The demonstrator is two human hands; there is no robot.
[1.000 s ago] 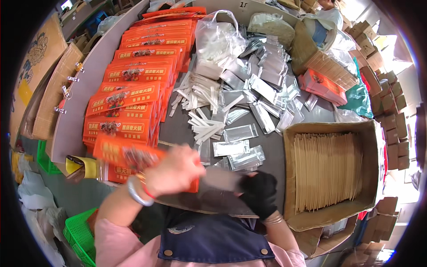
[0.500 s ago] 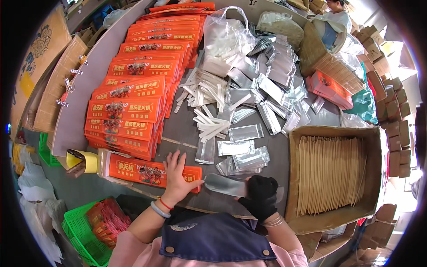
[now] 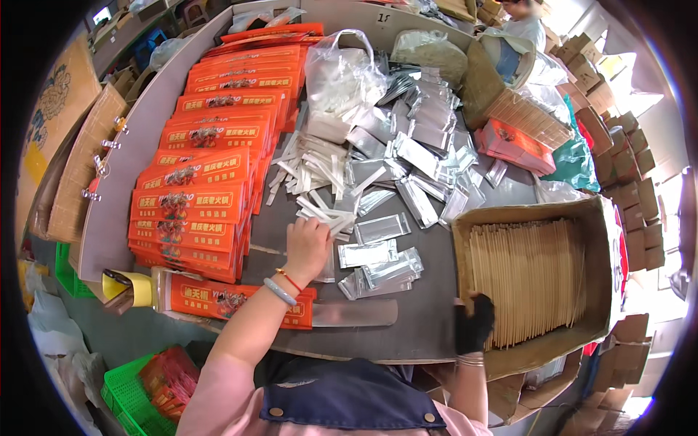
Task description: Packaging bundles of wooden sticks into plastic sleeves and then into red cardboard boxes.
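Note:
My left hand [image 3: 309, 247], with bracelets at the wrist, reaches forward onto the near end of a loose pile of narrow white sachets [image 3: 320, 182]. Its fingers lie over them, and I cannot tell if one is pinched. My right hand [image 3: 474, 323], in a black glove, is inside the near left corner of a cardboard box [image 3: 465, 218]. Its fingers curl on the near ends of the wooden sticks [image 3: 531, 276] packed there. An orange flat packet [image 3: 218, 299] and a clear pouch [image 3: 356, 314] lie at the table's near edge between my arms.
Stacked orange packets [image 3: 196, 189] run along the left side. Silver pouches [image 3: 378, 254] are scattered mid-table, with a clear bag [image 3: 342, 69] behind them. A yellow tape roll [image 3: 134, 289] sits at the near left. Green baskets [image 3: 131, 392], cartons and another person [image 3: 520, 22] surround the table.
My left hand set the orange packet down at the near edge, then moved forward onto the white sachets. My right hand moved from the clear pouch to the box of sticks.

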